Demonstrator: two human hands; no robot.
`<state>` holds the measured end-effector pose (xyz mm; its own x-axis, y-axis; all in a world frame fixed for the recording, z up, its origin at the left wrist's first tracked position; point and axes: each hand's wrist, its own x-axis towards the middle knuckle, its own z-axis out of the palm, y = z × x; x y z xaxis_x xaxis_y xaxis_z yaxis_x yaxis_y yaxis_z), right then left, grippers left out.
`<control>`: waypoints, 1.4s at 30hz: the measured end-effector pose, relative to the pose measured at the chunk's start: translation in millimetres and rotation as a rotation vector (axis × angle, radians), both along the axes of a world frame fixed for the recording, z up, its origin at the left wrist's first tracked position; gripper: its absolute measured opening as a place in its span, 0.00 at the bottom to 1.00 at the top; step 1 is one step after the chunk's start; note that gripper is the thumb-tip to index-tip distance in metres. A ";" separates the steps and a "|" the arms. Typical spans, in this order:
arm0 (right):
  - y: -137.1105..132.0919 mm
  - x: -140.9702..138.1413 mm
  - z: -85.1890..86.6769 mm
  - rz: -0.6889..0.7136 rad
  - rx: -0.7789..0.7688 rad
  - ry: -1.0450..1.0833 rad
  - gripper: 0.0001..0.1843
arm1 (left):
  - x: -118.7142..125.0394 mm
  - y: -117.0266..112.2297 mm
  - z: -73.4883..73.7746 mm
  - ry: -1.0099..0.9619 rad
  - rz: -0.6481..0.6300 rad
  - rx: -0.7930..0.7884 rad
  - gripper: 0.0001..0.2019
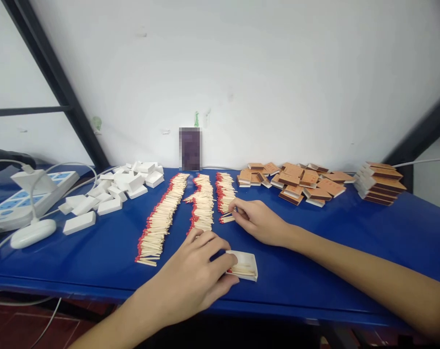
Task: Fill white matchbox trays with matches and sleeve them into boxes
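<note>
Left hand (201, 266): clamped on the left end of a small white tray (254, 265), thumb along its near side, a fingertip over the inside. Tray sits flat near the front edge of the blue worktop (285, 276), about mid-width, a few matches (244, 271) lying in it along the near wall.

Right hand (259, 220): thumb and index tips close together at the near end of the right match row (225, 186). Cannot tell if they're fully together or have a match between them.

Three match rows total, running from near the back edge toward the front, red heads mostly to the left. Left row (157, 220) reaches closest to the front edge. Middle row (204, 203) is partly hidden by the left hand at its near end.

Back-left: loose pile of white box pieces (128, 182). Back-right: scattered brown matchboxes (290, 174), then a tidier matchbox stack (383, 184) near the back right corner.

Left end: power strip (5, 207) with a white plug (34, 180), rounded white device (34, 234) just in front. Pixelated dark rectangle (190, 149) upright at the back edge, against the wall (278, 87).
</note>
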<state>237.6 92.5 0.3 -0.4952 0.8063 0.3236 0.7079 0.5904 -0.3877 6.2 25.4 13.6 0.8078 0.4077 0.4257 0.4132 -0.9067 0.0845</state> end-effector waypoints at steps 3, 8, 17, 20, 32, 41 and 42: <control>-0.9 -0.2 0.4 -0.009 -0.010 -0.014 0.07 | -0.3 0.0 -0.3 -0.007 -0.004 -0.016 0.04; -1.5 -0.1 0.9 -0.007 -0.018 -0.014 0.06 | -0.7 -0.2 -0.5 -0.017 -0.017 -0.024 0.04; -1.3 0.2 1.1 -0.009 -0.001 -0.003 0.07 | 0.2 1.8 -1.2 -0.013 -0.027 -0.016 0.05; -1.4 0.6 1.2 -0.011 -0.004 0.013 0.06 | 0.5 1.7 -1.8 -0.008 -0.027 -0.021 0.05; -0.6 1.3 -1.0 0.015 0.058 -0.014 0.07 | -1.1 0.8 -2.0 -0.006 -0.032 -0.053 0.05; -0.6 1.4 -0.5 0.032 0.060 0.005 0.08 | -0.2 1.1 -0.8 0.019 -0.034 -0.055 0.05; -0.7 1.0 -0.3 0.023 0.063 0.003 0.07 | -0.3 0.9 -0.8 0.018 -0.032 -0.054 0.05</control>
<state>238.5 91.9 0.0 -0.5124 0.7725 0.3752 0.6927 0.6300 -0.3511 5.9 26.3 12.9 0.8281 0.4032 0.3895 0.3855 -0.9140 0.1263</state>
